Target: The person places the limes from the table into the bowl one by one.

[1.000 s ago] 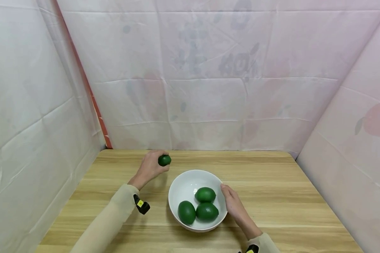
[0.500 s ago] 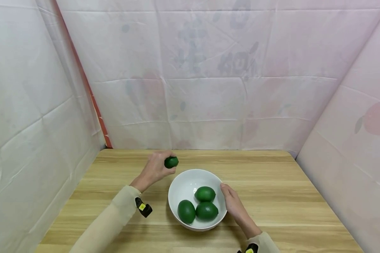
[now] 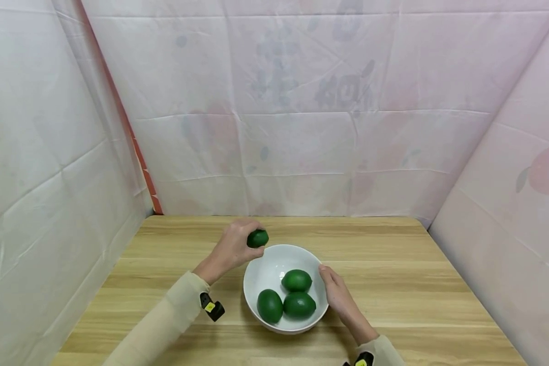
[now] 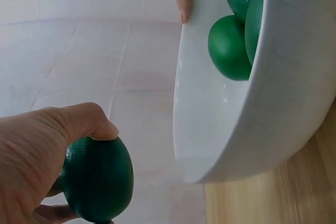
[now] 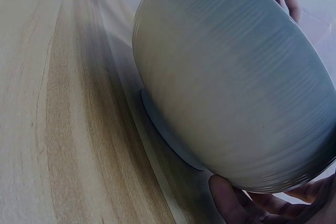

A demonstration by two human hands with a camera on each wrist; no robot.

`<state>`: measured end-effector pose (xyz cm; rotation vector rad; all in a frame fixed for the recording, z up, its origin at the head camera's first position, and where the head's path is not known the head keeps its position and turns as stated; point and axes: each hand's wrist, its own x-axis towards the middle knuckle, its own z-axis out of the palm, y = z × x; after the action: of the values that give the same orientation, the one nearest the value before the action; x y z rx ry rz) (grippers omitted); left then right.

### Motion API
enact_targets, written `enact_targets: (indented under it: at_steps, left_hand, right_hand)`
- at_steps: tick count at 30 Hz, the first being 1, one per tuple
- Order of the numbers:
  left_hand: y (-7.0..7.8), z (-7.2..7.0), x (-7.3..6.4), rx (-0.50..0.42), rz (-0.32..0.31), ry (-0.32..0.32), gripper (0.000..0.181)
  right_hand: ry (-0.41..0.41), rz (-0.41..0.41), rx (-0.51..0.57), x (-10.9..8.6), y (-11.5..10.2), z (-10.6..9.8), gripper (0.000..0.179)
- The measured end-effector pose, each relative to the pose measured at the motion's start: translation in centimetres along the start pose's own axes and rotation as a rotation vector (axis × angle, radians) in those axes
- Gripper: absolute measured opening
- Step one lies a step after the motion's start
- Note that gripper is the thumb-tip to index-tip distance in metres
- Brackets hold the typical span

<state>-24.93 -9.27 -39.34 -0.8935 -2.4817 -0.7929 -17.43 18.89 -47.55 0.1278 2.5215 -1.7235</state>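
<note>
Over the far left rim of the white bowl (image 3: 270, 267), my left hand (image 3: 233, 249) holds a dark green lime (image 3: 258, 239) between thumb and fingers. The left wrist view shows that lime (image 4: 100, 182) held beside the bowl (image 4: 210, 124), apart from it. My right hand (image 3: 340, 297) grips the bowl's right side, thumb at the rim. Fingers of the right hand (image 5: 262, 208) also show against the bowl's outer wall (image 5: 226, 87) in the right wrist view. Inside the bowl lie three limes: one farther back (image 3: 296, 280), one front right (image 3: 299, 305) and one front left (image 3: 270, 306).
The bowl stands on a light wooden table (image 3: 407, 284). Pale printed cloth (image 3: 297, 142) hangs behind the table and along both sides. A black device with a yellow mark (image 3: 212, 307) is strapped to the left wrist.
My left hand has carried the lime to the right and slightly nearer, from left of the bowl to its far left rim. The right hand and the bowl stay in place.
</note>
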Motion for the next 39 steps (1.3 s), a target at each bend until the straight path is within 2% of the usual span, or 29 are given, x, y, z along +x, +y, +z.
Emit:
enact_targets:
  at_steps: [11, 19, 27, 39]
  left_hand:
    - [0.9, 0.5, -0.3, 0.014, 0.037, -0.044, 0.036]
    - [1.6, 0.9, -0.6, -0.025, 0.013, -0.102, 0.037]
    - [2.1, 1.4, -0.8, -0.021, -0.004, -0.144, 0.038]
    - [2.6, 1.8, -1.1, 0.007, 0.009, -0.235, 0.040]
  right_hand:
    - [0.015, -0.002, 0.014, -0.2, 0.1, 0.5, 0.055]
    - [0.003, -0.003, 0.022, -0.1, 0.2, 0.4, 0.055]
    - [0.011, 0.002, 0.038, -0.3, 0.0, 0.5, 0.053]
    - [0.007, -0.003, 0.020, -0.1, 0.0, 0.6, 0.056]
